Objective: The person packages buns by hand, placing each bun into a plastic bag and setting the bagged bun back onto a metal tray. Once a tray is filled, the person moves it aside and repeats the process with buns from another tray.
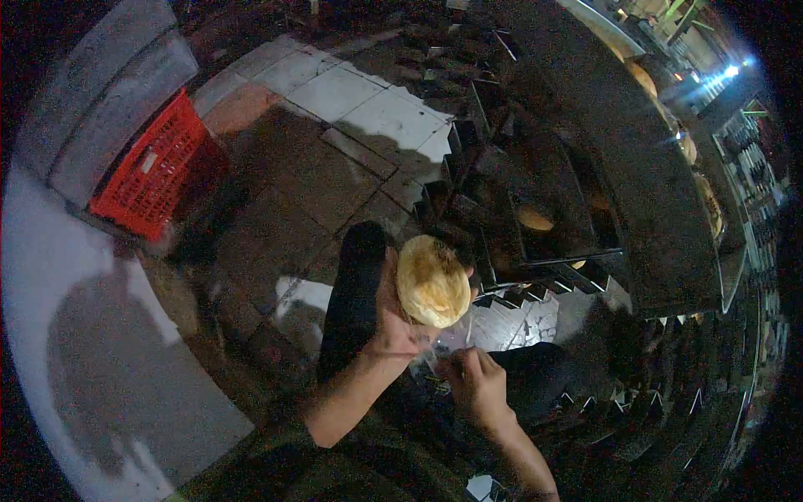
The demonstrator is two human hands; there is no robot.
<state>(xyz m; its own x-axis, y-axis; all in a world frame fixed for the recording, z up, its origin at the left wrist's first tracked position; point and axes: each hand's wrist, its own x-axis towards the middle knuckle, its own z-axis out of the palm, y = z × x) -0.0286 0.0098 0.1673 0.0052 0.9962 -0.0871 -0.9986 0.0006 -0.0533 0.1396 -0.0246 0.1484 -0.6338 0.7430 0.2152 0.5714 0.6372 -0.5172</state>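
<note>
A round bread bun (433, 282), pale with a browned patch on top, rests in my left hand (391, 322). The thumb side curves along its left edge, and fingertips show at its right edge. Just below the bun is some clear thin plastic (452, 339), likely a bag. My right hand (478, 383) is closed at the plastic's lower edge, with thumb and fingers pinched together. Whether the plastic covers the bun is hard to see in the dim light.
A red plastic crate (155, 171) stands at the left by a pale wall. Dark stacked metal pans (493, 159) fill the right side, and a bun (535, 217) lies in one. More bread (642, 79) lines a dark shelf at upper right. Tiled floor (360, 100) stretches ahead.
</note>
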